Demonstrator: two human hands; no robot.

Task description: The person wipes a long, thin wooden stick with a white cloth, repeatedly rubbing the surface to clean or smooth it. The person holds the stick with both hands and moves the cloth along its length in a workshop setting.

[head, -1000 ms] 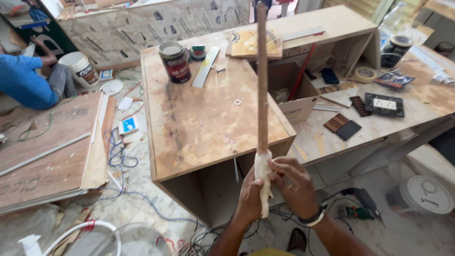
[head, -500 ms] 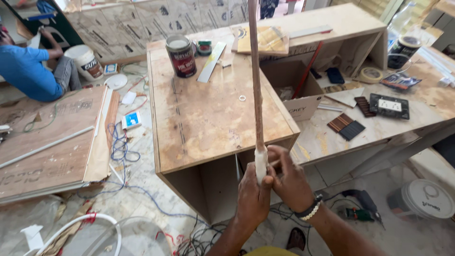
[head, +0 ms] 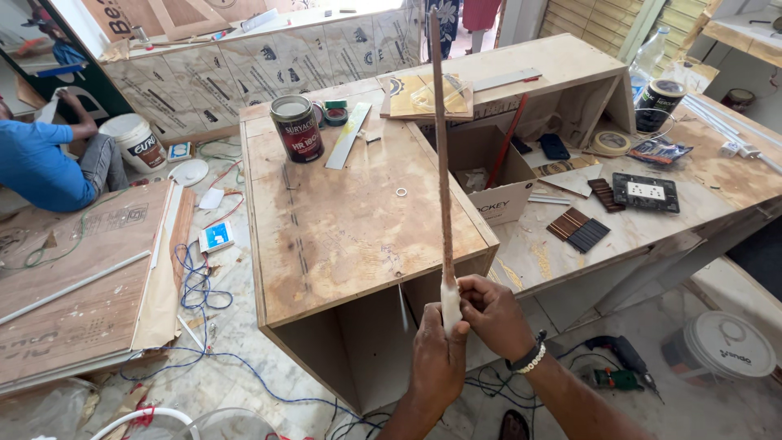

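Observation:
A long thin brown wooden strip [head: 442, 163] stands almost upright in front of me, its lower end wrapped in a white cloth [head: 450, 302]. My left hand [head: 436, 358] grips the strip just below the cloth. My right hand [head: 494, 314], with a beaded wristband, closes around the cloth-wrapped part from the right. Behind the strip stands a plywood cabinet [head: 342, 244] with a bare top.
A dark tin can [head: 296, 128], tape rolls and a metal ruler [head: 349, 135] lie at the cabinet's far end. An open box [head: 489, 175], a switch plate [head: 651, 193] and dark samples [head: 577, 229] sit to the right. A person in blue [head: 41, 167] sits at left. Cables and a drill [head: 615, 363] lie on the floor.
The strip has shifted slightly left and stands a little straighter. My hands stay on its lower end, the right one now wrapped around the cloth.

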